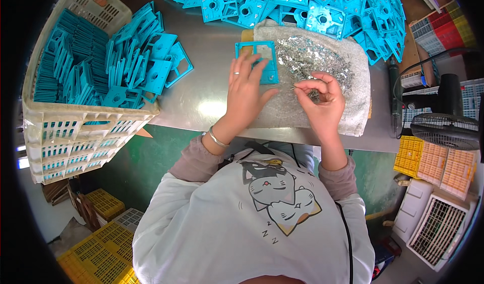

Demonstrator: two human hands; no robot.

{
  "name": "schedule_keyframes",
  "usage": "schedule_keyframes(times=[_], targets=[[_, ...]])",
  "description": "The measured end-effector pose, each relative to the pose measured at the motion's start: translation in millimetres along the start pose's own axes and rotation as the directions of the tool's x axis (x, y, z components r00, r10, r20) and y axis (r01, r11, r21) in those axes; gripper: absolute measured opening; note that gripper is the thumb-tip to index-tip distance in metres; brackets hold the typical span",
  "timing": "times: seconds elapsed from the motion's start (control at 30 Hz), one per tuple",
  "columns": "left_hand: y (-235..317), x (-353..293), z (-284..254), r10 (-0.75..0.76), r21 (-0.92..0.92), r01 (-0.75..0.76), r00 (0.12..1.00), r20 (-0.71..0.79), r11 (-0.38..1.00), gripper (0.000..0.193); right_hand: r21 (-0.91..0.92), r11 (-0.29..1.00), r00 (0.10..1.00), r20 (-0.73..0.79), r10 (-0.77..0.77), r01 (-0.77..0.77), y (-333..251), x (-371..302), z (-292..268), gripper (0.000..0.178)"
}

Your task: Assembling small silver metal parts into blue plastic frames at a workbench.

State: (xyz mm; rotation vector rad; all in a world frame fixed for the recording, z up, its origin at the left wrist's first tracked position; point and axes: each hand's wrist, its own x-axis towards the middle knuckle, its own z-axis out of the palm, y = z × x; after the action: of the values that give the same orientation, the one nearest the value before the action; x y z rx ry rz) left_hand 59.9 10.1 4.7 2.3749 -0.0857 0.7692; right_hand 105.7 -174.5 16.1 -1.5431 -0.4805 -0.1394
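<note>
A blue square plastic frame (269, 65) lies near the front of the metal table, partly on a grey-white cloth. My left hand (247, 85) rests over its left side with fingers spread, hiding part of it. To the right, my right hand (321, 95) is raised over the cloth (348, 115). Its thumb and forefinger pinch a tiny thin piece, too small to name. Beyond and under that hand spreads a heap of small shiny metal parts (317, 57).
Many similar blue plastic parts (287, 2) are piled along the far side. A whitish crate (91, 117) full of them stands at the left. At the right edge lie a dark corded tool (395, 95) and a black fan (446, 128). Yellow crates (106, 238) sit lower left.
</note>
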Motion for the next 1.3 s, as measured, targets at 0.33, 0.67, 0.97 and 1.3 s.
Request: schedule_keyframes(times=[0.33, 0.67, 0.97, 1.3], targets=[[9, 0, -10, 0.059, -0.065, -0.057, 0.998, 0.029, 0.996, 0.079, -0.363, 0.897, 0.966, 0.133, -0.22, 0.254, -1, -2, 12, 0.039], [39, 11, -38, 0.28, 0.035, -0.279, 0.96, -0.017, 0.96, 0.08, -0.303, 0.72, 0.778, 0.323, -0.539, 0.624, -27, -3, 5, 0.025], [49, 12, -56, 0.185, -0.188, -0.19, 0.982, -0.042, 0.964, 0.09, -0.012, 0.861, 0.861, 0.003, -0.508, 0.508, -35, -12, -19, 0.03], [61, 16, -60, 0.242, -0.271, -0.273, 0.96, -0.143, 0.923, 0.095, -0.443, 0.57, 0.716, 0.316, -0.622, 0.692, -71, -14, -40, 0.018]])
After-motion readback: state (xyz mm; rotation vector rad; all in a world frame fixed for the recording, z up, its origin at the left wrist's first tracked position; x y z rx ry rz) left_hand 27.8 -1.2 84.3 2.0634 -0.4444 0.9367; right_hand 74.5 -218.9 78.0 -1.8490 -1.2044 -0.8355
